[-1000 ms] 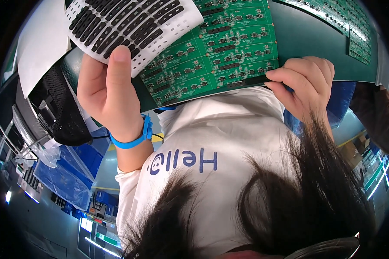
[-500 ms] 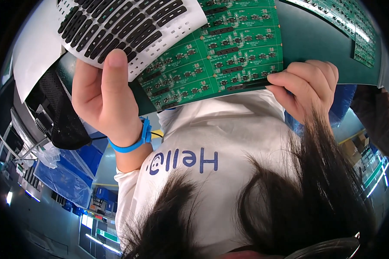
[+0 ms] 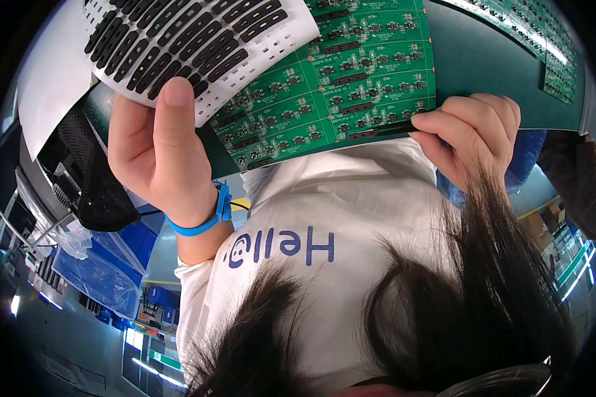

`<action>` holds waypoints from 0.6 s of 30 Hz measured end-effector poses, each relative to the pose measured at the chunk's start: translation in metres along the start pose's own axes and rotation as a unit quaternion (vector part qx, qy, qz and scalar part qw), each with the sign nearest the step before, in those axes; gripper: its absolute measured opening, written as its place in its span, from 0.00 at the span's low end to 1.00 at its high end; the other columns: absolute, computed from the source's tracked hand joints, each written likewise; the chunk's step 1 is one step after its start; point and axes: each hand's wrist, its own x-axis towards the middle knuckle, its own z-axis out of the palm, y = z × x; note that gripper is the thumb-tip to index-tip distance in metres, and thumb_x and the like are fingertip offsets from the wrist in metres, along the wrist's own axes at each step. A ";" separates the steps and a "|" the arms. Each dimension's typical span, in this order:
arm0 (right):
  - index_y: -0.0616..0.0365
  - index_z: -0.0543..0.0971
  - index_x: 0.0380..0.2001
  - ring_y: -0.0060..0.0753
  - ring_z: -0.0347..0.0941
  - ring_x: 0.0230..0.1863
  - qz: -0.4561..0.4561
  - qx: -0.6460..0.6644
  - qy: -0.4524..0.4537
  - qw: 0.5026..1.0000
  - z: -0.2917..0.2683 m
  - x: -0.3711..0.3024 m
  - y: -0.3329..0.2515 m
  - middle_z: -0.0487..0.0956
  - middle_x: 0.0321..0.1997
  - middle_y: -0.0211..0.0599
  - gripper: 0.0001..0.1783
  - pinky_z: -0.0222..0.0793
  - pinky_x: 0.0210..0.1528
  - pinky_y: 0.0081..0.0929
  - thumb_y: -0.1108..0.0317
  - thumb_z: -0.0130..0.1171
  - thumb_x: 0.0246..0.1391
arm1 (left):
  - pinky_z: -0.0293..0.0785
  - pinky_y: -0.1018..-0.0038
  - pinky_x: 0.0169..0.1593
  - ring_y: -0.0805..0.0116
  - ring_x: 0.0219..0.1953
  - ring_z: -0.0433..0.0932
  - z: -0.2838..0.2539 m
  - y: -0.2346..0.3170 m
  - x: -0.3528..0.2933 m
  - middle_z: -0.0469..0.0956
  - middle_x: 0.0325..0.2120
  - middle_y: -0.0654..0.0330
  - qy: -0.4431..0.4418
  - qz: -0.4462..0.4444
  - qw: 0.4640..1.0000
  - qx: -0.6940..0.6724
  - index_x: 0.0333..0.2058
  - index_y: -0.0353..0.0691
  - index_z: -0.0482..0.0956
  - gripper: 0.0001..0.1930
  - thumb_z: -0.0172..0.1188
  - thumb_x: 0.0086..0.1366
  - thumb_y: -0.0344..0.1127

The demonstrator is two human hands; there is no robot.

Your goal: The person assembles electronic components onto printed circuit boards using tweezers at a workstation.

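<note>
Panel work, seemingly well along: a green circuit panel [image 3: 313,106] is lying near the front edge of the dark green counter [image 3: 490,73]. Your left hand [image 3: 167,155] is gripping a white sheet [image 3: 302,30] by its lower edge, thumb on top, the other fingers folding underneath; the sheet is curving over the panel's left part and hiding some rows. Your right hand [image 3: 469,132] is resting at the panel's near right corner, finger and thumb pinching a slim dark piece [image 3: 394,127] whose kind is staying unclear.

Done, as far as is showing: black strips [image 3: 357,107] are sitting along the right column's visible rows, and a few are showing in the left column. The sheet's right margin is showing bare slots, suggesting strips already taken.

Left: many more strips are filling the sheet. A second panel [image 3: 558,73] is lying apart at far right, its fill too small to judge, and rows beneath the sheet are escaping view
</note>
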 end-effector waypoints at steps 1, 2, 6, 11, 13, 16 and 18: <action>0.42 0.83 0.27 0.25 0.69 0.30 0.001 0.002 0.001 1.000 0.000 0.000 0.000 0.75 0.28 0.19 0.12 0.57 0.34 0.23 0.59 0.69 0.32 | 0.67 0.79 0.51 0.73 0.42 0.75 -0.001 0.000 0.000 0.79 0.41 0.56 0.000 0.000 1.000 0.000 0.44 0.25 0.77 0.13 0.59 0.62 0.25; 0.42 0.83 0.27 0.25 0.69 0.30 0.001 0.002 0.001 1.000 0.000 0.000 0.000 0.75 0.28 0.19 0.12 0.57 0.34 0.23 0.59 0.69 0.32 | 0.67 0.79 0.51 0.73 0.42 0.75 -0.002 0.000 0.000 0.79 0.41 0.55 -0.004 0.001 1.000 0.000 0.44 0.25 0.77 0.13 0.59 0.62 0.25; 0.42 0.83 0.27 0.25 0.69 0.30 0.000 0.000 0.000 1.000 -0.001 0.001 -0.001 0.75 0.28 0.19 0.12 0.56 0.34 0.23 0.59 0.69 0.32 | 0.67 0.79 0.51 0.72 0.42 0.75 0.000 0.001 0.000 0.79 0.41 0.55 -0.002 -0.002 1.000 -0.001 0.44 0.25 0.76 0.13 0.60 0.62 0.25; 0.42 0.83 0.27 0.25 0.69 0.30 -0.004 -0.003 0.002 1.000 0.000 0.000 -0.002 0.75 0.28 0.19 0.12 0.57 0.35 0.22 0.58 0.69 0.33 | 0.67 0.79 0.51 0.72 0.42 0.75 -0.001 -0.002 -0.001 0.79 0.41 0.54 0.005 0.000 1.000 -0.008 0.45 0.24 0.76 0.14 0.60 0.61 0.25; 0.41 0.83 0.27 0.24 0.69 0.30 -0.010 -0.020 0.011 1.000 -0.001 -0.001 -0.004 0.75 0.29 0.18 0.11 0.57 0.35 0.23 0.58 0.69 0.34 | 0.67 0.79 0.51 0.72 0.42 0.76 -0.001 -0.002 0.000 0.79 0.41 0.54 0.007 0.001 1.000 -0.006 0.45 0.24 0.76 0.14 0.60 0.61 0.26; 0.40 0.83 0.28 0.24 0.69 0.30 -0.025 -0.039 0.024 0.999 -0.002 -0.002 -0.005 0.75 0.29 0.18 0.11 0.57 0.35 0.23 0.57 0.69 0.35 | 0.67 0.78 0.51 0.71 0.42 0.76 -0.002 -0.001 0.001 0.79 0.41 0.54 -0.004 0.002 1.000 0.000 0.45 0.24 0.76 0.14 0.60 0.62 0.26; 0.40 0.83 0.28 0.24 0.68 0.30 -0.032 -0.048 0.032 0.998 -0.002 -0.004 -0.005 0.75 0.29 0.17 0.12 0.57 0.36 0.23 0.57 0.69 0.35 | 0.67 0.78 0.51 0.71 0.42 0.76 -0.003 0.000 0.000 0.79 0.41 0.53 -0.009 -0.002 1.000 -0.008 0.46 0.24 0.75 0.15 0.59 0.62 0.26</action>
